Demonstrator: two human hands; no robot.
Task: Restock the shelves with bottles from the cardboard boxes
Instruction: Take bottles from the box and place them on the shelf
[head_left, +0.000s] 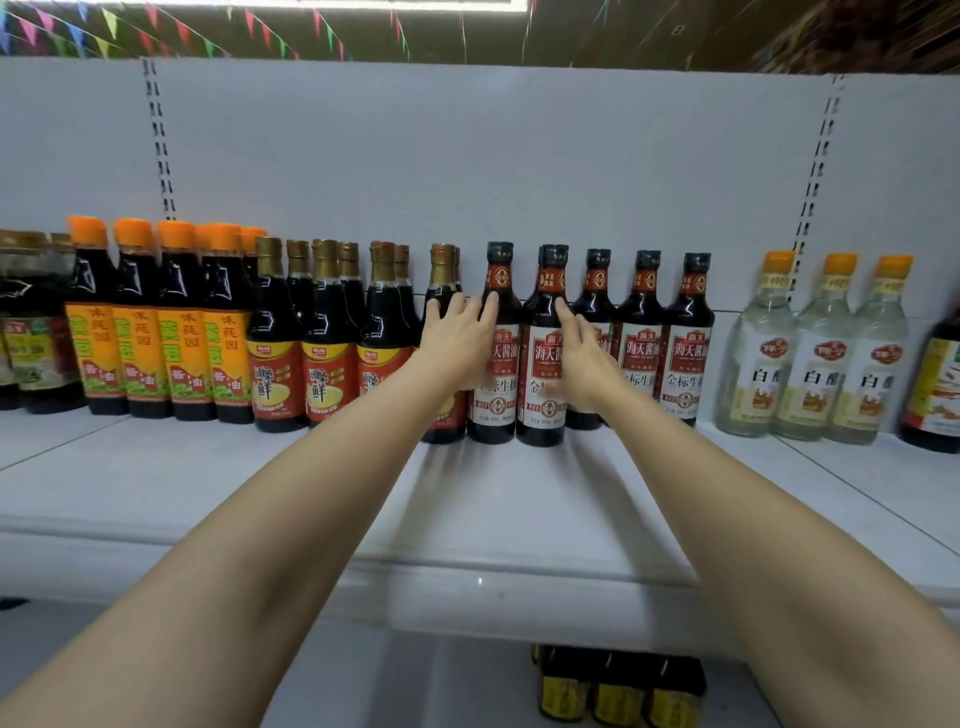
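Just one cam, on my head, wide-angle, facing straight fwd at the white shelf (156, 467) w/ a slight downward tilt. It sits close: both my forearms run in from 5 and 7 o'clock, and my left hand (457, 338) and right hand (582, 364) meet near frame centre against the bottle row (691, 338). Ceiling bunting (109, 23) shows at 12 o'clock, a lower shelf w/ more bottles (618, 686) at 6. Edges curve from the lens. No 2nd view, so nothing shared.
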